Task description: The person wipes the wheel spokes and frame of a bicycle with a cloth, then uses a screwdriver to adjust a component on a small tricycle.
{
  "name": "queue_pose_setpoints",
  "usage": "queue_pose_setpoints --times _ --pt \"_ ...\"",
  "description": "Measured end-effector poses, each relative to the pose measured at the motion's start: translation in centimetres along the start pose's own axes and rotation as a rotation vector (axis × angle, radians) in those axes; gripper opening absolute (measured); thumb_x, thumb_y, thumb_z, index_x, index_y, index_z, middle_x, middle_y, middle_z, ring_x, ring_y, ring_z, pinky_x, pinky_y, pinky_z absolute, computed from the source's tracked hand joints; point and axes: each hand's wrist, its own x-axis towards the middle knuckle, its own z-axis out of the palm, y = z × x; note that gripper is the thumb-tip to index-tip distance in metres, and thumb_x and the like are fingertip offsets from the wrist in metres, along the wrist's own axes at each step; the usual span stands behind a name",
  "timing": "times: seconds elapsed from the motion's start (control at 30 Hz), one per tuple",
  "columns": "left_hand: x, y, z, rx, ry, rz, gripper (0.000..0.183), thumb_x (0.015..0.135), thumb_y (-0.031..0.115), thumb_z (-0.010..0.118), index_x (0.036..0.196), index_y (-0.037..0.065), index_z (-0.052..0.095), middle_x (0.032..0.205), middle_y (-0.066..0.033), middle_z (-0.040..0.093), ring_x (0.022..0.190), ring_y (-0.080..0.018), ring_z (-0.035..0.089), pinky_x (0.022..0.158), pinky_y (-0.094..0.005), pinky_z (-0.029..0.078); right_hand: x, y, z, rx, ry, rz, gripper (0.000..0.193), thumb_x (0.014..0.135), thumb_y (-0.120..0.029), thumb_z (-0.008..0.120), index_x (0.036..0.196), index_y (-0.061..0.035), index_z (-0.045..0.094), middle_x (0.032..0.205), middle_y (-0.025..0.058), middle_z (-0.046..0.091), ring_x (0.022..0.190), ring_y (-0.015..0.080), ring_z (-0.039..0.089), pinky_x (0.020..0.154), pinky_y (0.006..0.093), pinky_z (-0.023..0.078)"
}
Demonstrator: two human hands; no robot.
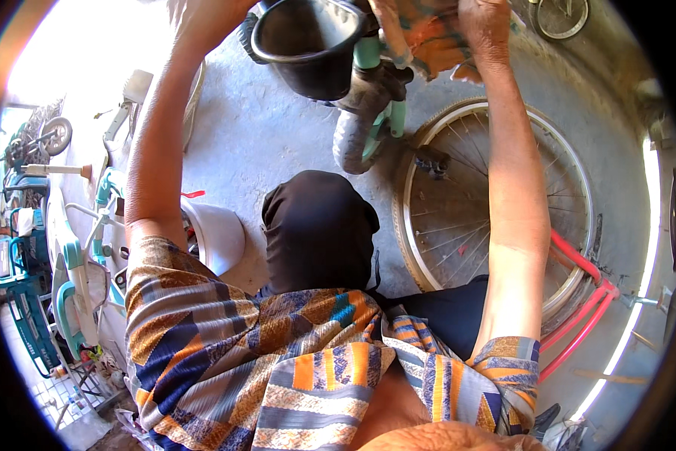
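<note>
My right hand (486,26) grips a worn orange and green cloth (432,34) at the top of the view. My left hand (206,22) is raised at the upper edge, its fingers cut off by the frame, so what they do does not show. Just right of it is a black plastic bucket (308,68), nothing visible in its shadowed inside. Against the bucket's right side stands a pale green frame part (368,52) with dark fittings. A grey rounded piece (350,143) hangs below it.
A spoked bicycle wheel (420,218) with a red frame (578,255) is to my right. By my left arm stands a white bucket (221,237). Green bicycle parts (71,255) and teal carriers (33,323) crowd the left. Another wheel (563,34) shows at upper right.
</note>
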Motion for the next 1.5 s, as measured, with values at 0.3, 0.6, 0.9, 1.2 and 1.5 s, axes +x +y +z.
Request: queue_pose_setpoints --times 0.3,0.6,0.9,1.2,1.5 --pt "0.2 1.5 0.1 0.056 -0.016 -0.083 0.048 0.075 0.043 0.07 0.098 0.005 0.052 0.094 -0.0181 0.064 0.087 -0.0383 0.061 0.073 -0.0484 0.047 3.7 -6.1 4.1 0.14 -0.137 0.009 0.022 0.089 -0.018 0.052 0.092 -0.0019 0.067 0.081 0.0193 0.067 0.078 0.0326 0.066 0.071 0.0387 0.049" --pt "1.0 1.3 1.4 -0.091 0.157 0.097 0.058 0.069 0.026 0.076 0.114 0.003 0.046 0.093 -0.0178 0.063 0.082 -0.0364 0.062 0.071 -0.0446 0.048 6.7 -10.7 6.4 0.331 -0.516 0.024 0.022 0.092 -0.015 0.048 0.091 0.0005 0.064 0.084 0.0164 0.065 0.077 0.0273 0.063 0.073 0.0375 0.047" --pt "1.1 -1.7 1.1 -0.606 -0.069 -0.205 0.028 0.075 0.024 0.076 0.077 0.001 0.06 0.066 -0.0145 0.058 0.058 -0.0246 0.057 0.057 -0.0343 0.045 7.7 -5.5 7.1 -0.093 -0.546 -0.52 0.023 0.091 -0.012 0.048 0.105 0.0013 0.062 0.098 0.0156 0.064 0.089 0.0269 0.062 0.082 0.0329 0.047" --pt "-0.3 -2.5 5.6 -0.834 0.225 -0.175 0.027 0.071 0.01 0.079 0.086 0.003 0.057 0.07 -0.0027 0.06 0.064 -0.0071 0.054 0.057 -0.0224 0.045 8.2 -10.7 8.2 0.781 -0.62 0.575 0.024 0.092 -0.016 0.05 0.095 0.0024 0.065 0.066 0.0045 0.06 0.05 0.0078 0.052 0.045 0.0228 0.042" --pt "-0.6 -1.4 6.2 -1.224 0.298 -0.313 0.028 0.075 -0.004 0.071 0.094 0.001 0.052 0.079 -0.007 0.065 0.07 -0.0099 0.062 0.062 -0.0213 0.05 7.9 -14.2 11.3 0.395 -0.532 0.116 0.025 0.093 -0.017 0.049 0.086 0.0038 0.062 0.067 0.0084 0.06 0.062 0.0148 0.057 0.059 0.0291 0.046"
